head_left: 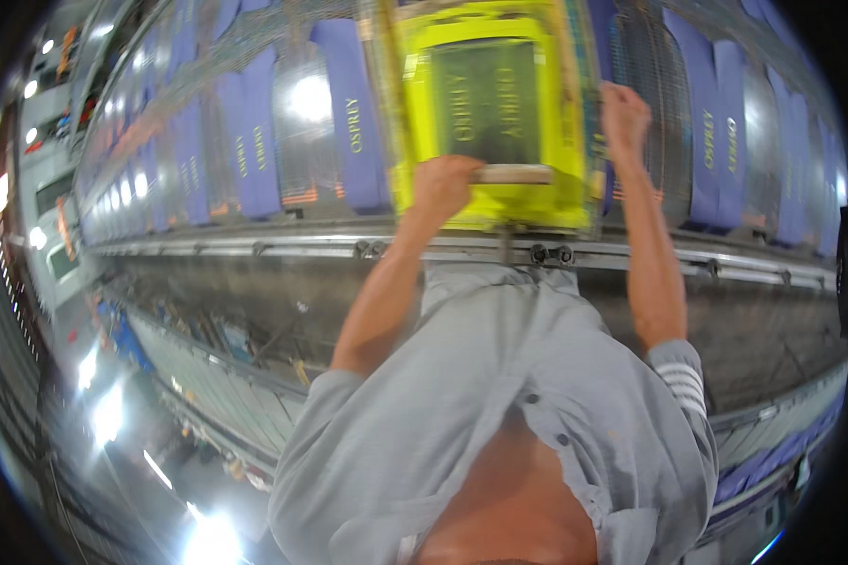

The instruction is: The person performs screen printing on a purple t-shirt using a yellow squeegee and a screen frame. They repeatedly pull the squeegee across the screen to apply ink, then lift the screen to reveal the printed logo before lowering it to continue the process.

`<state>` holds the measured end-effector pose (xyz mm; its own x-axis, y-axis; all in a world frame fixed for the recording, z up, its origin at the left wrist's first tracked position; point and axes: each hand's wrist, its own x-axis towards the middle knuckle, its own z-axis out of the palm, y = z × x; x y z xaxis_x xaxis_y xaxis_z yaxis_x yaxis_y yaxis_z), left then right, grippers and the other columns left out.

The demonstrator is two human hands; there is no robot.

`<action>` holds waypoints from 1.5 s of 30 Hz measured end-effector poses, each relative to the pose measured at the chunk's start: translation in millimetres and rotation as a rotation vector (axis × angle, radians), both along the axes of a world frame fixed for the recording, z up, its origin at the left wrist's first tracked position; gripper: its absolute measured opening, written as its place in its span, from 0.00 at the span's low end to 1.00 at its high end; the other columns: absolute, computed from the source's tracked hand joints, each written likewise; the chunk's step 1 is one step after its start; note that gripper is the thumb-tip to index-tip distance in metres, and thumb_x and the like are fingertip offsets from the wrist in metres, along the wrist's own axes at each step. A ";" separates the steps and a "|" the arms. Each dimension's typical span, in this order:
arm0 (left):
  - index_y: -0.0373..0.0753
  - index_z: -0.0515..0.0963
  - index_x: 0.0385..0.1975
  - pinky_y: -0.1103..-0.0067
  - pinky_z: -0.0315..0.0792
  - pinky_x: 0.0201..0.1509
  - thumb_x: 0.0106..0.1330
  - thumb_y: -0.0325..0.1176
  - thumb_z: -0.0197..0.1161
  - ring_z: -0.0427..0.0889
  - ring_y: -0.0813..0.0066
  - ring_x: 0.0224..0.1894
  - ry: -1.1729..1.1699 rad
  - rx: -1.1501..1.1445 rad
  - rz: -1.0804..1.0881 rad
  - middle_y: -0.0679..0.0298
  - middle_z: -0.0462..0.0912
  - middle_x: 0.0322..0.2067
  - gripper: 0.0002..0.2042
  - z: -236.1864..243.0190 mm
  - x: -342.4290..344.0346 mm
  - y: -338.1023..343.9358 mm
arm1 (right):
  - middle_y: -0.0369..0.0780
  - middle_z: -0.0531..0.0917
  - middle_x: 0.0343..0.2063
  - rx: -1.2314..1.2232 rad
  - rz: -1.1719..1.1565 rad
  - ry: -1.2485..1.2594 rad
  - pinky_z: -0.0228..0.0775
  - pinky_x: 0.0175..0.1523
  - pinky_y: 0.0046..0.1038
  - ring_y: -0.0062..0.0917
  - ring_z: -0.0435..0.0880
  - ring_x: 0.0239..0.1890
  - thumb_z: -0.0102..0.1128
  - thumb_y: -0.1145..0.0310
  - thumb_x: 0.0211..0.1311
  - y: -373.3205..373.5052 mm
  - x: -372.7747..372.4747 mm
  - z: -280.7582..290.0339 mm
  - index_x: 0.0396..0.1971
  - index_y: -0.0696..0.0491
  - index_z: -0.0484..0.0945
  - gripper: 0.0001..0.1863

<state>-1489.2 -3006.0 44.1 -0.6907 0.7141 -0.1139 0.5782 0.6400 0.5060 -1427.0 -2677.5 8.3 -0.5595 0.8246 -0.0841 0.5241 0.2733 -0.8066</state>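
A screen-printing frame [562, 202] with a bright yellow-green border and a dark mesh window lies across the table in front of me. My left hand [443, 191] is closed round the left end of a squeegee's pale wooden handle [515, 174], which sits crosswise over the near part of the screen. My right hand [625, 118] is curled closed beside the frame's right edge; whether its fingers grip that edge is hidden. Purple fabric pieces [347, 108] with yellow lettering lie in a row on the table, on both sides of the frame.
A metal rail [320, 249] with small clamps or stops runs along the table's near edge, between the table and my body. More purple pieces [725, 141] lie to the right. Another long table [217, 377] stands behind me, and bright lamps glare at the left.
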 end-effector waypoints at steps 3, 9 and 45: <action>0.50 0.87 0.41 0.67 0.79 0.41 0.53 0.24 0.59 0.86 0.58 0.38 0.016 -0.137 -0.058 0.60 0.88 0.38 0.17 11.9 -41.0 -63.7 | 0.45 0.88 0.33 -0.121 -0.036 0.131 0.75 0.45 0.33 0.34 0.87 0.36 0.60 0.57 0.61 -78.5 -35.5 -16.5 0.35 0.56 0.87 0.17; 0.47 0.87 0.41 0.64 0.78 0.40 0.53 0.22 0.58 0.85 0.51 0.36 0.021 -0.151 -0.063 0.53 0.86 0.34 0.18 23.8 -87.0 -157.1 | 0.49 0.84 0.23 -0.117 -0.022 0.082 0.72 0.35 0.40 0.42 0.84 0.28 0.60 0.59 0.61 -181.3 -83.4 -10.4 0.28 0.59 0.85 0.17; 0.48 0.87 0.38 0.60 0.78 0.41 0.53 0.34 0.66 0.86 0.49 0.36 0.144 -0.353 -0.209 0.50 0.86 0.31 0.12 1.7 -314.6 -60.4 | 0.45 0.87 0.32 0.329 1.090 -0.506 0.79 0.40 0.42 0.40 0.87 0.38 0.66 0.65 0.48 -214.8 -268.2 44.3 0.35 0.50 0.86 0.12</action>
<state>-1803.8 -3066.3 45.8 -0.5623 0.7748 -0.2891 0.7625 0.6210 0.1814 -1695.1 -2892.3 52.6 -0.9296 -0.0262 -0.3675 0.1291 0.9111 -0.3916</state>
